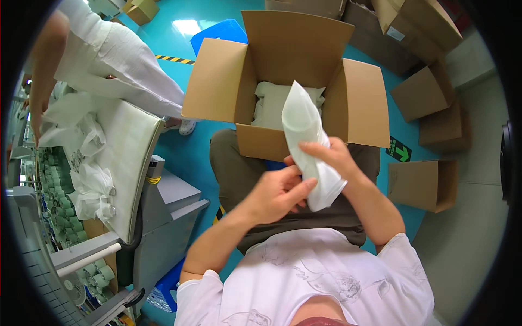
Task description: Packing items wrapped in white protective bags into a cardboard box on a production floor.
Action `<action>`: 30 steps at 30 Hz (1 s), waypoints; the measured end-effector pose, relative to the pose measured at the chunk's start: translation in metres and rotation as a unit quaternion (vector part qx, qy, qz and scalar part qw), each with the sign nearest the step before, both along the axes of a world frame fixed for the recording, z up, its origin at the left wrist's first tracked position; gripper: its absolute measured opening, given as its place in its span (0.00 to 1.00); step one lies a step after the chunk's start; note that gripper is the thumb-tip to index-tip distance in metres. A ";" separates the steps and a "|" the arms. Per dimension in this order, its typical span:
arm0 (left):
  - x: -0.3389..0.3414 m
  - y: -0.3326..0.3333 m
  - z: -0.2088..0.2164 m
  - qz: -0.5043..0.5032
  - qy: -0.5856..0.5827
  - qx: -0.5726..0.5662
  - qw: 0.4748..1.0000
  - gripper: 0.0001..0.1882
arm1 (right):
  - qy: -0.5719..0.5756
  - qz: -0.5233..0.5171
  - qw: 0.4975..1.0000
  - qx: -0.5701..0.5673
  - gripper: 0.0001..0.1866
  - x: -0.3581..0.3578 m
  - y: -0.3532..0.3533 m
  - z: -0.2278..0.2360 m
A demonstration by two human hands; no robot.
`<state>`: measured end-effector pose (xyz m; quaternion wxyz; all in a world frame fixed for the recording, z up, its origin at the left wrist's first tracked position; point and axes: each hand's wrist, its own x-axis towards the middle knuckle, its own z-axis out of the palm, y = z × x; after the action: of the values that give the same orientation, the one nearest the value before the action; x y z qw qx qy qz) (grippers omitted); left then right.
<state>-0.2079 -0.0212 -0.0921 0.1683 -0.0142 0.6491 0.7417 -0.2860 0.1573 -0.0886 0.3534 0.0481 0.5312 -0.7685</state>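
A long white plastic bag (305,122), narrow at its far tip, is held in front of my lap and slants toward the open carton. On its right side my right hand (330,157) is closed around it, with the thumb lying across the front. Lower down on the left, my left hand (281,191) grips the bag's edge with the thumb and curled fingers. Whatever the bag contains is hidden. Just beyond it stands the open cardboard carton (296,43) with its flaps spread. Inside lies a white padded packet (272,106), partly covered by the bag.
To the left is a padded white work surface (130,127) with crumpled clear bags (89,187) and many small green-grey cylinders (60,190) beside it. Another person (117,54) stands there. Cardboard boxes (424,185) line the right. A blue object (220,32) lies behind the carton.
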 end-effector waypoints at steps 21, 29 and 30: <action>-0.078 -0.289 0.004 0.265 0.313 -0.592 0.694 0.11 | 0.265 0.044 0.771 0.578 0.28 -0.188 -0.174 -0.243; -0.076 -0.292 0.005 0.263 0.292 -0.596 0.701 0.08 | 0.210 0.078 0.791 0.569 0.24 -0.198 -0.193 -0.247; -0.075 -0.293 0.004 0.260 0.298 -0.597 0.698 0.08 | 0.217 0.090 0.784 0.574 0.26 -0.196 -0.196 -0.242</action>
<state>-0.2826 -0.3140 -0.0879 -0.2772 -0.0574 0.9424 0.1783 -0.4825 -0.0383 -0.3306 0.2028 0.0262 0.9391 -0.2762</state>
